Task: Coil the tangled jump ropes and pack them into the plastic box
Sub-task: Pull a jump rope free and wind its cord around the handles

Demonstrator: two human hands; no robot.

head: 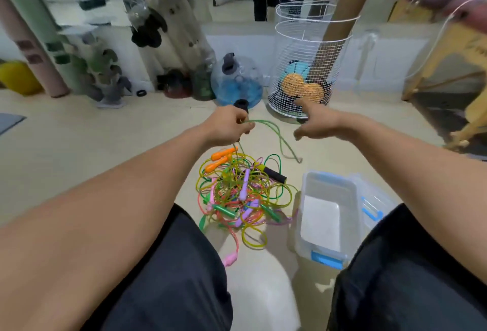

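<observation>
A tangled heap of jump ropes [238, 193] in yellow, green, pink, purple and orange lies on the floor between my knees. My left hand [228, 126] is raised above the heap, shut on a black-handled jump rope [241, 105]. Its green cord [279, 137] loops out to the right and down to the floor. My right hand [317, 121] hovers open to the right of that loop, fingers spread, holding nothing. The clear plastic box [305, 228] with blue latches stands open to the right of the heap, with nothing inside.
The box's clear lid [374, 205] leans beside the box by my right knee. A white wire basket [307, 67] with balls and cardboard tubes stands ahead. A clear water jug [237, 80] sits left of it. A wooden chair [453, 62] is at the right.
</observation>
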